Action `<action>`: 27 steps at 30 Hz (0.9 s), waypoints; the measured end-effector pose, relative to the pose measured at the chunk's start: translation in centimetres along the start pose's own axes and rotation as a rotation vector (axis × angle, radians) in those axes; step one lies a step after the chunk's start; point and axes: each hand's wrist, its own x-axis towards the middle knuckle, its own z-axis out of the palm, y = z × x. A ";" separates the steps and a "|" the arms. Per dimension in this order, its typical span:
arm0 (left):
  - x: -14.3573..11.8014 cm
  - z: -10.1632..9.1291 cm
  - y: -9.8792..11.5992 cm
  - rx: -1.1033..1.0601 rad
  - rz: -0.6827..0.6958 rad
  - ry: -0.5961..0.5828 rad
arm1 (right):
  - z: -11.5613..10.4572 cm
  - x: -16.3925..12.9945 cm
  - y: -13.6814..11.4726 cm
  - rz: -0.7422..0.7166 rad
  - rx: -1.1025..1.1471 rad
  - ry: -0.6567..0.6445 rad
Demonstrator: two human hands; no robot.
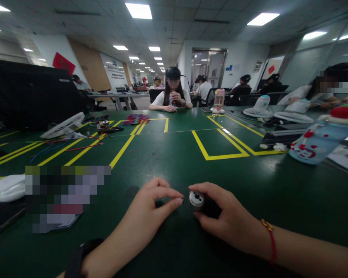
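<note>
Low in the middle of the view, my right hand [217,208] grips a small silver cylinder [196,199] between thumb and fingers. Its pale round top carries several dark holes and faces up toward me. Just left of it, my left hand [162,199] pinches thumb and forefinger together. A tiny dark piece [183,200] shows at those fingertips, too small to name, a short gap away from the cylinder. Both hands are over the green tabletop [162,154].
Wires [136,119] and a white fan [64,126] lie at the left, near a pixelated item [66,197]. At the right stand a blue bottle [316,141] and more fans [258,110]. A pink bottle [219,101] stands farther back; a person [171,96] sits opposite.
</note>
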 end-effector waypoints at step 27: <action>-3.2 -4.3 -5.8 0.016 -0.273 0.099 | -14.1 -6.4 11.5 0.249 -1.003 0.574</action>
